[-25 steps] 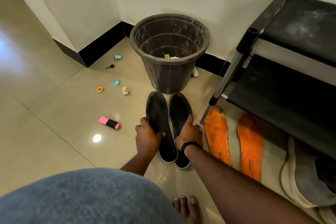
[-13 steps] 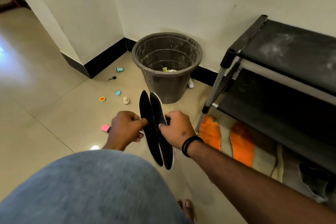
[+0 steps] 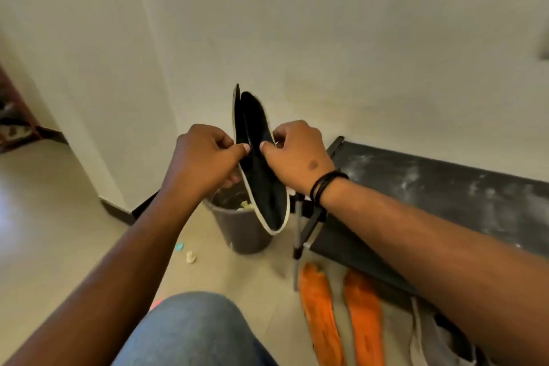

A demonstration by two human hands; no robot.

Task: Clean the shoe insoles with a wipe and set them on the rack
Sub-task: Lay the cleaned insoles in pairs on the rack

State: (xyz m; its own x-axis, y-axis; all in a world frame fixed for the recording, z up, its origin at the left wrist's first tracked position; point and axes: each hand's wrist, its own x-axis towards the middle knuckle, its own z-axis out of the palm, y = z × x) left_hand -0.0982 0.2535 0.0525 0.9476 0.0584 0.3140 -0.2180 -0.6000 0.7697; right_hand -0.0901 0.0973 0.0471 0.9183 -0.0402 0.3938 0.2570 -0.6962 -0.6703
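Two black insoles (image 3: 261,163) held up in the air, pressed face to face, white edging along the lower rim, toes up at 12 o'clock, heels down toward 6. They sit centre frame, above the bin (image 3: 243,226) and in front of the wall.

Left hand (image 3: 205,157) at 9 o'clock of the pair: grip is a pinch, thumb and curled fingers closed on the left edge. Right hand (image 3: 297,154) at 3 o'clock: same sort of pinch on the right edge, thumb tip on the black face. Black bands on the right wrist.

Rack (image 3: 445,184) stands at 3 to 4 o'clock of the insoles, dark top shelf dusted with pale marks, metal leg just beside the bin. Insoles are clear of the rack, not touching it.

Two orange insoles (image 3: 320,315) lie flat on the floor under the rack's front edge, at 5 o'clock, side by side. A grey shoe (image 3: 430,342) lies further right, partly cut off.

Bin holds some pale scraps. Small caps (image 3: 190,255) on the tiles at 7 o'clock of the bin. Blue-clad knee at the bottom edge. Frame somewhat blurred.
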